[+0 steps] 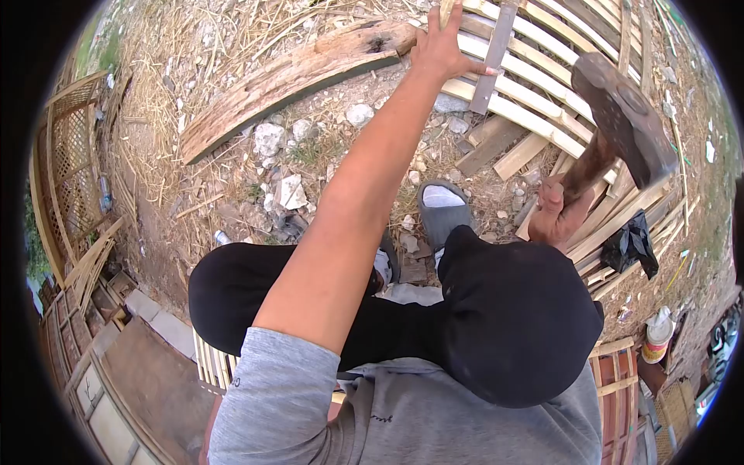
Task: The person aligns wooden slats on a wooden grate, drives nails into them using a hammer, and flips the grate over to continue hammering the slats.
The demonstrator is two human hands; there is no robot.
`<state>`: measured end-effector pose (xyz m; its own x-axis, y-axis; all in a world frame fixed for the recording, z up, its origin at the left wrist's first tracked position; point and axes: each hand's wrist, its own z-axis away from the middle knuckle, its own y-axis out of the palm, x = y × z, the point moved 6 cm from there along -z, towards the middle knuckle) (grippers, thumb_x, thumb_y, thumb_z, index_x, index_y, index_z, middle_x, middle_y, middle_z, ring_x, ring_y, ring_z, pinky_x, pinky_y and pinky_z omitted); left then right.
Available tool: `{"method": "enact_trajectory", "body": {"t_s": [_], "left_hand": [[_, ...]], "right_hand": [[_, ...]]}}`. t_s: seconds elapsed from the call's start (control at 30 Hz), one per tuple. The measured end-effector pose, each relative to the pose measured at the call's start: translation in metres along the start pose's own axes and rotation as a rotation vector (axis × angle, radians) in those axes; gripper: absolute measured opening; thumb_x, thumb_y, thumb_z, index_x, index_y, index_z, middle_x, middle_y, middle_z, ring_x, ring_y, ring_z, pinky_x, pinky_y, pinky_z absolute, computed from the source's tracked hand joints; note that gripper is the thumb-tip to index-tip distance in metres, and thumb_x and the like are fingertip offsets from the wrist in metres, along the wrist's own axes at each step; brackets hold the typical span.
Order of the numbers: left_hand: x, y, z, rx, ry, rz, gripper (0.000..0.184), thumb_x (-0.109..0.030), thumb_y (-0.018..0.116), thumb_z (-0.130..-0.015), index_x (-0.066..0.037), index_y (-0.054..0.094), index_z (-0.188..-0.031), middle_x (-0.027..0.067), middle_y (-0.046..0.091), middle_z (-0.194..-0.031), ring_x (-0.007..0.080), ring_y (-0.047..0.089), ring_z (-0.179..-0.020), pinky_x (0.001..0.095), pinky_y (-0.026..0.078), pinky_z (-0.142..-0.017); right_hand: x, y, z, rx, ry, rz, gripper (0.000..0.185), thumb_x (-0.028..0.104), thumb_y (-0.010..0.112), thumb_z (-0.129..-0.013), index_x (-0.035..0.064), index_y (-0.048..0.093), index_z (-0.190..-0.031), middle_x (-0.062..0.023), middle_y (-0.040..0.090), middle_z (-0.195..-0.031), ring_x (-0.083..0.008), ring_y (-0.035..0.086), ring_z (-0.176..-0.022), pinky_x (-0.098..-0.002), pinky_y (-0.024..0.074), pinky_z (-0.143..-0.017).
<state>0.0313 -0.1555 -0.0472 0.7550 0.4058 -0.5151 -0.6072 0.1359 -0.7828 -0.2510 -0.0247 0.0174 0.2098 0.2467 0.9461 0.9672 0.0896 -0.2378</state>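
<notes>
My left hand (pixel 440 50) reaches far forward with its fingers spread. It rests at the end of a panel of pale wooden slats (pixel 535 89), and its thumb touches a grey crosspiece (pixel 496 54) lying over the slats. A pale strip of wood shows between its fingertips. On the right, my right hand (pixel 559 213) is closed around the wooden handle of a hammer (pixel 626 116). The heavy, dark, worn hammer head is raised close to the camera and hides part of the panel behind it.
A thick weathered beam (pixel 294 74) lies left of the panel on stony, straw-covered ground. Loose slats and a black plastic bag (pixel 632 246) lie by my right knee. Lattice panels (pixel 74 155) stand far left. A white bucket (pixel 659 333) is at the right.
</notes>
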Motion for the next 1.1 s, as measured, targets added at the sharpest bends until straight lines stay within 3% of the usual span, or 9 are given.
{"method": "enact_trajectory", "body": {"t_s": [0.07,0.1,0.13,0.17,0.6,0.7,0.83,1.0,1.1], "left_hand": [[0.003,0.003,-0.002,-0.005,0.007,0.012,0.134,-0.052,0.09,-0.056,-0.022,0.01,-0.158,0.0249,0.014,-0.16,0.0447,0.025,-0.144,0.05,0.029,-0.117],[0.001,0.003,-0.001,-0.008,0.013,0.022,0.134,-0.052,0.09,-0.056,-0.022,0.01,-0.158,0.0246,0.013,-0.16,0.0446,0.025,-0.144,0.0501,0.029,-0.117],[0.0,0.001,-0.003,-0.007,0.0,0.017,0.134,-0.052,0.09,-0.056,-0.022,0.01,-0.158,0.0242,0.013,-0.161,0.0444,0.024,-0.145,0.0502,0.028,-0.117],[0.0,-0.002,-0.001,0.001,-0.012,0.009,0.134,-0.052,0.09,-0.056,-0.022,0.01,-0.158,0.0238,0.013,-0.161,0.0441,0.024,-0.145,0.0503,0.028,-0.117],[-0.002,-0.002,0.005,0.0,0.021,0.024,0.135,-0.055,0.089,-0.057,-0.021,0.007,-0.158,0.0249,0.013,-0.16,0.0457,0.023,-0.144,0.0496,0.029,-0.117],[-0.001,-0.001,0.001,-0.017,0.014,-0.001,0.134,-0.055,0.089,-0.057,-0.023,0.007,-0.158,0.0226,0.013,-0.161,0.0458,0.024,-0.144,0.0493,0.03,-0.116],[0.005,0.004,-0.005,-0.004,-0.006,0.016,0.134,-0.053,0.089,-0.057,-0.025,0.007,-0.158,0.0208,0.013,-0.162,0.0455,0.026,-0.143,0.0497,0.031,-0.116],[-0.003,-0.002,0.0,0.022,-0.026,-0.001,0.136,-0.055,0.09,-0.055,-0.024,0.005,-0.158,0.0201,0.011,-0.162,0.0438,0.026,-0.144,0.0502,0.031,-0.116],[0.001,0.005,-0.005,0.023,-0.019,0.014,0.138,-0.055,0.09,-0.054,-0.023,0.005,-0.158,0.0193,0.011,-0.162,0.0439,0.024,-0.145,0.0511,0.03,-0.116]], "right_hand": [[-0.019,0.011,0.014,0.062,-0.026,0.101,0.031,0.024,0.061,-0.095,-0.0009,0.051,-0.11,-0.0194,0.064,-0.082,-0.0287,0.065,-0.069,-0.0371,0.0489,-0.06],[-0.027,0.016,0.019,0.133,-0.003,0.429,0.027,0.023,0.061,-0.095,0.001,0.049,-0.106,-0.0227,0.064,-0.08,-0.0365,0.066,-0.069,-0.0418,0.0497,-0.059],[-0.054,0.02,0.026,0.371,0.306,0.649,0.024,0.021,0.061,-0.094,0.0035,0.047,-0.103,-0.0284,0.063,-0.076,-0.0488,0.063,-0.072,-0.0518,0.0479,-0.06],[-0.061,0.028,0.029,0.413,0.287,0.723,0.023,0.02,0.06,-0.095,0.0044,0.048,-0.107,-0.0291,0.062,-0.073,-0.0499,0.062,-0.072,-0.0545,0.0461,-0.059],[-0.029,0.019,0.023,0.135,0.181,0.416,0.03,0.024,0.059,-0.097,0.0038,0.052,-0.117,-0.0222,0.063,-0.072,-0.0445,0.064,-0.068,-0.0456,0.0493,-0.06],[-0.064,0.02,0.036,0.331,0.273,0.653,0.028,0.025,0.059,-0.097,0.0035,0.052,-0.114,-0.0248,0.063,-0.072,-0.0471,0.063,-0.07,-0.0483,0.0481,-0.059],[-0.026,0.018,0.012,0.29,0.262,0.592,0.029,0.026,0.059,-0.097,0.0032,0.052,-0.113,-0.0259,0.062,-0.071,-0.0473,0.062,-0.069,-0.0488,0.0469,-0.057],[0.004,0.002,0.001,-0.034,0.041,-0.058,0.025,0.014,0.057,-0.098,-0.0052,0.05,-0.111,-0.0142,0.062,-0.085,-0.0175,0.06,-0.075,-0.0331,0.048,-0.066],[-0.03,0.014,0.02,0.078,-0.081,0.35,0.027,0.015,0.059,-0.096,-0.0031,0.048,-0.113,-0.0194,0.063,-0.08,-0.0278,0.065,-0.068,-0.0394,0.0488,-0.06]]}}
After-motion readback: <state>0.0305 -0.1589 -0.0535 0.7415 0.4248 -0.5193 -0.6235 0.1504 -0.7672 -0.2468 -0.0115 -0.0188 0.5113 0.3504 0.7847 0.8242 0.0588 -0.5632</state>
